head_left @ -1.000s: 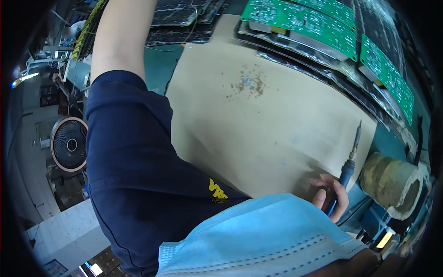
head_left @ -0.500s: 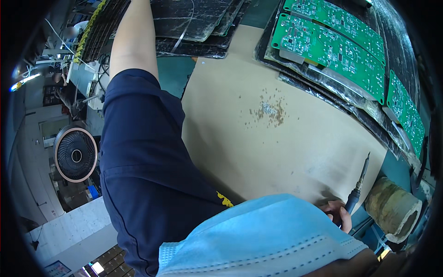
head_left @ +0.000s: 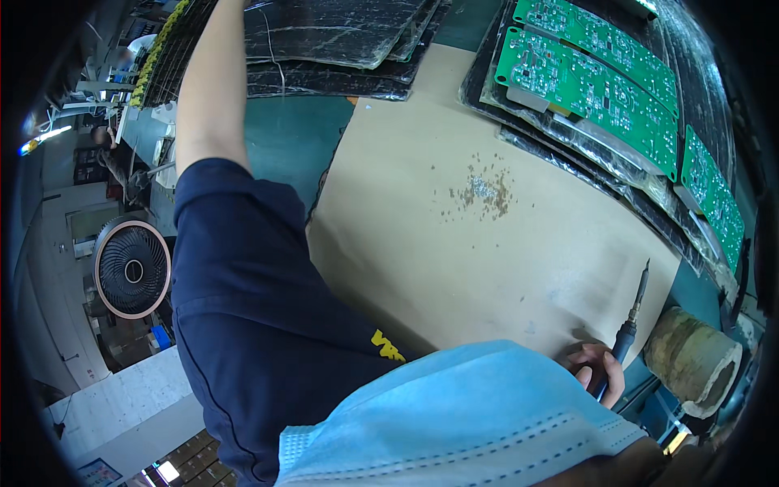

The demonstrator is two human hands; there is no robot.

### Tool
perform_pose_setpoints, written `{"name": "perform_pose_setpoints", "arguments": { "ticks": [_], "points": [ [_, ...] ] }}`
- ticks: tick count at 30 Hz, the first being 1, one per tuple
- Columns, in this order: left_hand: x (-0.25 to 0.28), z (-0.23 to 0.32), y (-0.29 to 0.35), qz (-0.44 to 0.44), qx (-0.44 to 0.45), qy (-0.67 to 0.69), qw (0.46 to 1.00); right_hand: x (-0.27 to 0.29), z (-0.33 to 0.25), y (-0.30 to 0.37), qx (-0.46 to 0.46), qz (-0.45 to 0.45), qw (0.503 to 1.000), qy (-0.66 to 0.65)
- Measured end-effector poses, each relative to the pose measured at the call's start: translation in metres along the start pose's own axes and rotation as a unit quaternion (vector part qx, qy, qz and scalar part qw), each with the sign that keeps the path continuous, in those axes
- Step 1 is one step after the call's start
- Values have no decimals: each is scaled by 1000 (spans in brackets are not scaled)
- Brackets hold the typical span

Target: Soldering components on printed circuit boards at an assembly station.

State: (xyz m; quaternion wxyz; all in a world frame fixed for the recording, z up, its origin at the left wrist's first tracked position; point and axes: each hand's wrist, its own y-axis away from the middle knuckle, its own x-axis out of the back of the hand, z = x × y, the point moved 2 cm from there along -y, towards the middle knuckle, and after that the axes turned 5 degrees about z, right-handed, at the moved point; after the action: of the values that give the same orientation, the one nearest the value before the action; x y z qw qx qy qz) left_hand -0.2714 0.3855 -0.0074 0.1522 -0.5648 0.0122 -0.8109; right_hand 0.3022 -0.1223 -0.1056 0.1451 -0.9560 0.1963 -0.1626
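Observation:
My right hand (head_left: pixel 591 365), at the lower right, has its fingers wrapped round the dark handle of a soldering iron (head_left: pixel 627 329). The iron's bare metal tip points up and away over the tan board (head_left: pixel 389 268). My left forearm (head_left: pixel 213 97) stretches far forward and leaves the picture at the top edge, so that hand is out of sight. Beside that arm lies a stack of black sheets (head_left: pixel 324 36) with a thin pale strand across it. Small brown and silvery bits (head_left: pixel 483 191) are scattered on the tan board.
Green circuit boards (head_left: pixel 596 89) rest on black trays (head_left: pixel 560 158) at the far right. A hollow, stained cylinder (head_left: pixel 694 361) lies beside my right hand. A blue face mask (head_left: pixel 479 406) covers the lower middle. To the left are a round fan (head_left: pixel 133 270) and a pale ledge (head_left: pixel 130 398).
My left arm has shifted left and farther forward. The view has moved slightly, and my right hand still grips the soldering iron in about the same place.

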Motion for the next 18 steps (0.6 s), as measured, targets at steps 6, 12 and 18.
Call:
{"name": "perform_pose_setpoints", "arguments": {
  "ticks": [6,12,18],
  "points": [
    [51,41,66,-127,12,-245,961,0,-1,-1,19,-7,1000,-10],
    [16,54,70,43,-131,-222,965,-1,-3,-2,30,-6,999,-21],
    [9,60,93,0,-87,143,986,2,-4,-3,26,-1,999,-43]
  ]
}}
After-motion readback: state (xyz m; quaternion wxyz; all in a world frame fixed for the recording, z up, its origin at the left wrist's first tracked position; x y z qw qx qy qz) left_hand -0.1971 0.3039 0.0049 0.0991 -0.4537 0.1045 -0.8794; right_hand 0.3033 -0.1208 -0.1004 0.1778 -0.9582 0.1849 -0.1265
